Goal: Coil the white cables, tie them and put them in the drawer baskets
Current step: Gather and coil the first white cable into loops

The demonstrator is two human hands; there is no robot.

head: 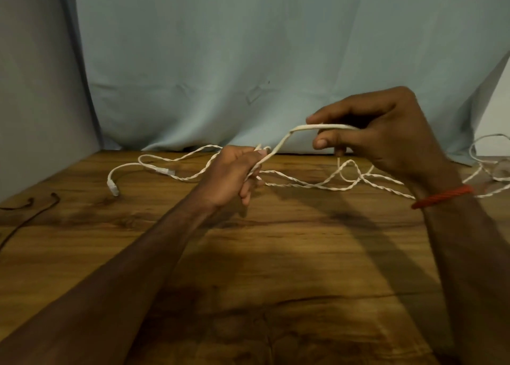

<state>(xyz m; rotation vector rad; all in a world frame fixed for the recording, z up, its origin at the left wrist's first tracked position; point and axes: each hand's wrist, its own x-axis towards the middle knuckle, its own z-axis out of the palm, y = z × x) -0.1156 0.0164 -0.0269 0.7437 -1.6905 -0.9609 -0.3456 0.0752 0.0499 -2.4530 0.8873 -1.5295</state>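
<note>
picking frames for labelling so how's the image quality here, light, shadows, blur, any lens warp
Head view: dim, warm light, no glare; both forearms throw broad dark shadows across the brown wooden table; the thin white twisted cable stands out clearly, though the left hand and right hand look slightly soft; the wide lens tilts the left edge of the pale blue cloth backdrop.

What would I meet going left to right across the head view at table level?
dark cord → plug end of the white cable → left hand, gripping it → right hand, pinching it → loose cable loop
</note>
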